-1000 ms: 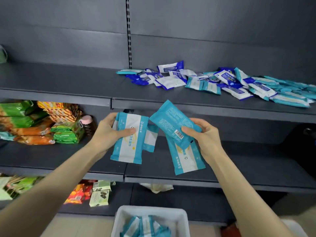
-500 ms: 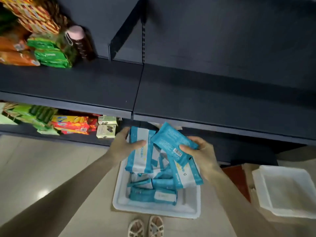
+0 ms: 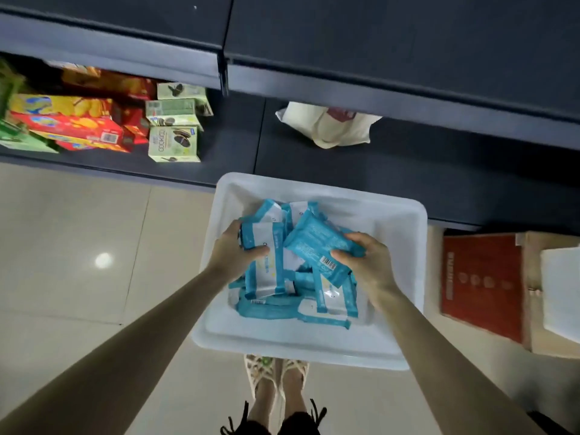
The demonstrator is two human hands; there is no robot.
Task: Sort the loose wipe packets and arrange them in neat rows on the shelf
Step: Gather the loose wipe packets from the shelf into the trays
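Observation:
A white plastic bin sits on the floor below me with several teal-and-white wipe packets piled inside. My left hand grips a white-fronted packet with teal edges by its upper left side. My right hand holds a teal packet showing its barcode, with further packets hanging beneath it. Both hands are low over the bin, their packets touching the pile.
The dark bottom shelf runs behind the bin, carrying green cookie boxes, red and yellow boxes and a cream bag. A red board and a white container lie to the right. My feet stand close to the bin.
My view has swung down from the upper shelf to the floor. Both hands have carried their packets down from shelf height into the white bin.

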